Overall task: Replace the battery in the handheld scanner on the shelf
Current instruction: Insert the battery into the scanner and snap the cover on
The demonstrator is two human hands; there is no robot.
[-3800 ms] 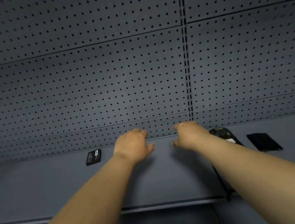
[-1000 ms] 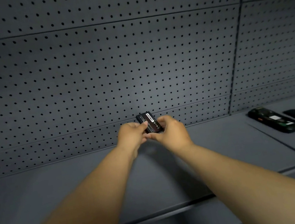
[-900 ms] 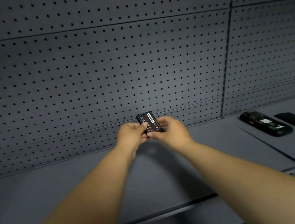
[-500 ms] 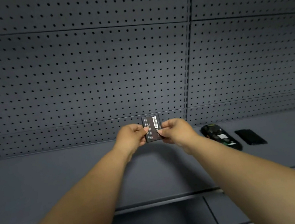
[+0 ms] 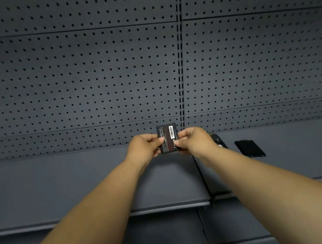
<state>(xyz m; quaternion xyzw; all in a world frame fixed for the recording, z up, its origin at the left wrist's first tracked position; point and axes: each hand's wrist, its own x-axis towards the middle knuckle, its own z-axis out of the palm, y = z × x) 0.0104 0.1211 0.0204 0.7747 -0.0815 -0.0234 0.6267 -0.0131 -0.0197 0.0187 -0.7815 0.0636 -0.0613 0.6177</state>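
Dark grey pegboard wall [image 5: 84, 81] behind grey shelf [image 5: 60, 193].

Matt grey painted metal across the shelf [image 5: 60, 193] and the perforated back panel [image 5: 84, 81]. Smooth black plastic, faintly glossy, with a white printed paper label on the battery [image 5: 168, 137]. At three o'clock of it, matt black plastic on the flat cover [image 5: 249, 148].
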